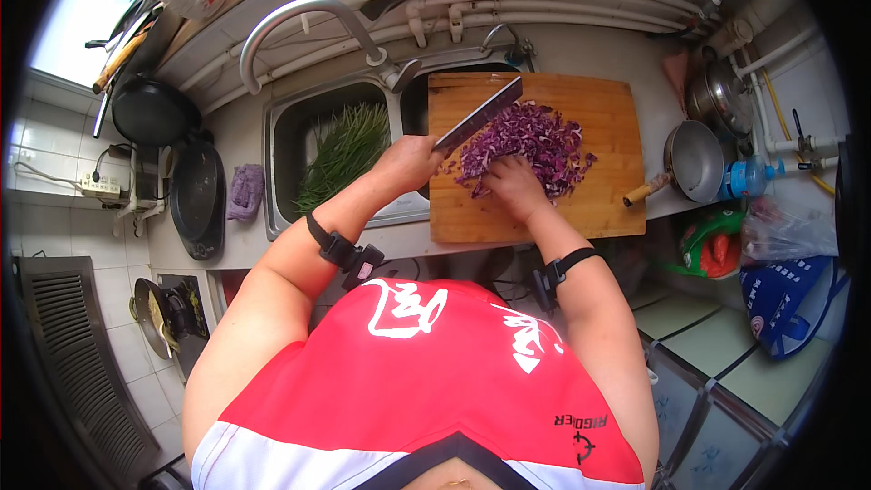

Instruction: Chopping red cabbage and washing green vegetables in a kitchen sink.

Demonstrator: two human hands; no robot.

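My left hand (409, 162) is closed around the handle of a kitchen cleaver (482, 113). Its broad blade slants up and right over the left part of a wooden cutting board (612, 150). Chopped red cabbage (544, 133) lies heaped on the board. On the near left edge of the heap rests my right hand (512, 185), its fingers bent onto a piece of red cabbage; the fingertips are partly hidden. The blade is left of and above the right hand, apart from it. Long green stalks (347, 150) lie in the left sink basin (286, 122).
A curved faucet (299, 3) arches over the sink. The board covers part of the right basin. At right are a small pan (694, 160) with a wooden handle and a plastic bottle (745, 178). Left of the sink lie a purple cloth (245, 192) and a black pan (196, 197).
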